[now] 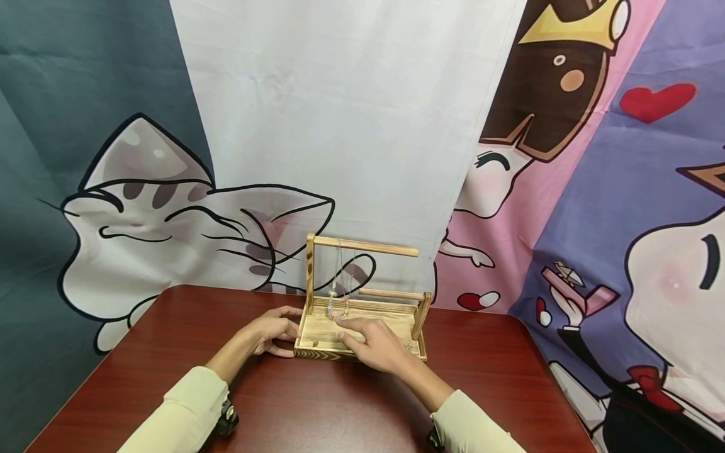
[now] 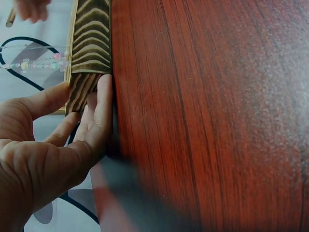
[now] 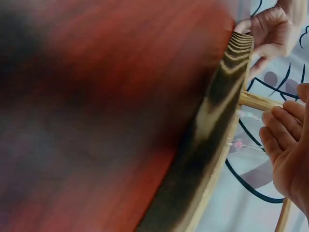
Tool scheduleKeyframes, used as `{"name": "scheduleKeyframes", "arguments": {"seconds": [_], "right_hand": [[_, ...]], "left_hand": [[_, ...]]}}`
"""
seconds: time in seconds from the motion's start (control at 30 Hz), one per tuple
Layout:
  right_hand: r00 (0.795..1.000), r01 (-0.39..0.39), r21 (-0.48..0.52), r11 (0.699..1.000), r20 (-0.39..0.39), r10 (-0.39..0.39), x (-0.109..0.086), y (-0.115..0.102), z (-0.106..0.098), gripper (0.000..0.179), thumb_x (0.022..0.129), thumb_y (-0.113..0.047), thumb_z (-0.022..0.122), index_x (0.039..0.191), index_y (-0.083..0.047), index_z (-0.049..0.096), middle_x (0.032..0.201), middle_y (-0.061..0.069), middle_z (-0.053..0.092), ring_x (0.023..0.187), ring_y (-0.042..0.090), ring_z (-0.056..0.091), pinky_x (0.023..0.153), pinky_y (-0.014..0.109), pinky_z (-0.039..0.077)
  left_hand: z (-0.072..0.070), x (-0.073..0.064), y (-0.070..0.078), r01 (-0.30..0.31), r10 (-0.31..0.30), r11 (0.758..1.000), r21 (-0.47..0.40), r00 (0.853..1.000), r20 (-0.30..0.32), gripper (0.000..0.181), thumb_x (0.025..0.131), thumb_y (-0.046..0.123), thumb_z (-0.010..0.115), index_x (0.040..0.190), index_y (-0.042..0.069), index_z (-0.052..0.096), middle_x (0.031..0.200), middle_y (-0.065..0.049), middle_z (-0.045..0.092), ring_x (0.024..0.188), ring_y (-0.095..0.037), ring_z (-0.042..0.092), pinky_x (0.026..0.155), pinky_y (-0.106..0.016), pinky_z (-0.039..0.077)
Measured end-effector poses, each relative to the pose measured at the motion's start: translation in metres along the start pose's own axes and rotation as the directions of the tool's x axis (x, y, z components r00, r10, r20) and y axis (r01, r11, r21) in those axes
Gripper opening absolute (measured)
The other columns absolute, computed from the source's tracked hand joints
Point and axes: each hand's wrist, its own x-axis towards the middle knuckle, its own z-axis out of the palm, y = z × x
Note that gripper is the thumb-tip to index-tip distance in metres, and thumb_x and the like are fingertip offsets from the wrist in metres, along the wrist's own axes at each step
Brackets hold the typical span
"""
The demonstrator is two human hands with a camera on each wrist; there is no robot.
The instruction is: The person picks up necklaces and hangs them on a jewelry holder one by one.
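A wooden jewelry stand [image 1: 323,355] with a shallow tray base and two bars rests on the table. From its upper bar [image 1: 374,245] hangs a beaded necklace [image 1: 331,307], its pastel beads low over the tray. My left hand [image 1: 274,331] holds the stand's left end; in the left wrist view its fingers [image 2: 102,104] bend against the striped end wall. Over the tray is my right hand [image 1: 374,343], index finger extended close to the lowest beads. Whether it touches them cannot be told. The right wrist view shows its fingers loosely extended beside the strands.
The reddish-brown wooden table [image 1: 317,402] extends around the stand. Right behind it hangs a cartoon-printed cloth [image 1: 362,126]. A shorter, lower bar [image 1: 391,294] sits at the stand's right. Tiny objects [image 1: 314,343] lie in the tray, too small to make out.
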Motion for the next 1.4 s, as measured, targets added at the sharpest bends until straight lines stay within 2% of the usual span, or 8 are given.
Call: {"name": "scheduleKeyframes", "arguments": {"seconds": [0.2,0.47,0.8,0.93,1.03,1.13,1.27,1.4], "right_hand": [[0.997,-0.062,-0.09,0.994,0.045,0.067,-0.012,0.006,0.01,0.049,0.114,-0.049,0.059,0.136,-0.012,0.083,0.132,0.006,0.084,0.125,0.028,0.081,0.106,0.049,0.067],[0.99,-0.11,-0.16,0.981,0.065,0.121,-0.022,0.014,0.017,0.047,0.113,-0.052,0.059,0.128,-0.017,0.087,0.122,0.0,0.087,0.117,0.025,0.083,0.097,0.048,0.069],[0.98,-0.144,-0.141,0.979,0.119,0.161,-0.024,0.018,0.015,0.048,0.113,-0.056,0.059,0.132,-0.022,0.086,0.129,-0.001,0.085,0.122,0.023,0.082,0.107,0.048,0.066],[0.979,-0.123,-0.183,0.975,0.137,0.15,-0.023,0.021,0.015,0.055,0.113,-0.061,0.057,0.132,-0.018,0.086,0.132,0.003,0.084,0.122,0.028,0.082,0.108,0.048,0.066],[0.976,-0.119,-0.224,0.967,0.151,0.155,-0.022,0.022,0.017,0.063,0.112,-0.065,0.055,0.136,-0.014,0.083,0.14,0.008,0.081,0.123,0.034,0.081,0.109,0.05,0.065],[0.966,-0.146,-0.237,0.96,0.175,0.19,-0.019,0.023,0.017,0.071,0.111,-0.07,0.053,0.143,-0.011,0.079,0.149,0.012,0.076,0.128,0.039,0.078,0.113,0.052,0.063],[0.945,-0.217,-0.205,0.954,0.2,0.258,-0.014,0.024,0.014,0.083,0.108,-0.075,0.051,0.152,-0.007,0.071,0.161,0.018,0.066,0.147,0.042,0.066,0.126,0.056,0.053],[0.932,-0.261,-0.185,0.948,0.21,0.297,-0.01,0.031,0.014,0.088,0.108,-0.076,0.049,0.156,-0.005,0.066,0.166,0.022,0.06,0.155,0.042,0.058,0.132,0.057,0.046]], "left_hand": [[0.0,-0.001,0.0,0.0,0.0,1.0,0.003,1.0,-0.013,0.073,0.093,-0.007,0.062,0.164,0.0,0.043,0.131,-0.026,0.071,0.102,-0.025,0.077,0.08,-0.051,0.072],[0.001,0.0,-0.001,-0.001,0.001,1.0,0.004,1.0,-0.018,0.072,0.095,-0.006,0.063,0.164,0.001,0.043,0.133,-0.026,0.07,0.104,-0.026,0.077,0.081,-0.052,0.072],[0.001,0.0,-0.001,-0.001,0.001,1.0,0.001,1.0,-0.019,0.073,0.095,-0.006,0.063,0.164,0.001,0.043,0.134,-0.026,0.071,0.104,-0.026,0.077,0.081,-0.052,0.072],[0.001,0.0,-0.001,0.0,0.0,1.0,0.003,1.0,-0.016,0.072,0.094,-0.006,0.062,0.163,0.001,0.043,0.132,-0.026,0.071,0.103,-0.026,0.077,0.08,-0.052,0.072],[0.001,0.0,-0.002,-0.001,0.001,1.0,0.005,1.0,-0.016,0.072,0.093,-0.006,0.062,0.163,0.001,0.044,0.13,-0.025,0.072,0.104,-0.026,0.077,0.08,-0.052,0.072],[0.001,0.0,-0.001,-0.003,0.003,1.0,0.005,1.0,-0.017,0.072,0.094,-0.006,0.062,0.163,0.001,0.044,0.13,-0.025,0.072,0.105,-0.026,0.077,0.081,-0.052,0.072],[0.001,-0.001,-0.001,-0.004,0.004,1.0,0.008,1.0,-0.021,0.072,0.093,-0.006,0.062,0.163,0.001,0.044,0.13,-0.025,0.072,0.105,-0.027,0.076,0.081,-0.051,0.072],[0.001,-0.001,-0.001,-0.004,0.004,1.0,0.002,1.0,-0.023,0.072,0.093,-0.007,0.063,0.162,0.001,0.044,0.129,-0.025,0.072,0.105,-0.027,0.076,0.081,-0.051,0.072]]}}
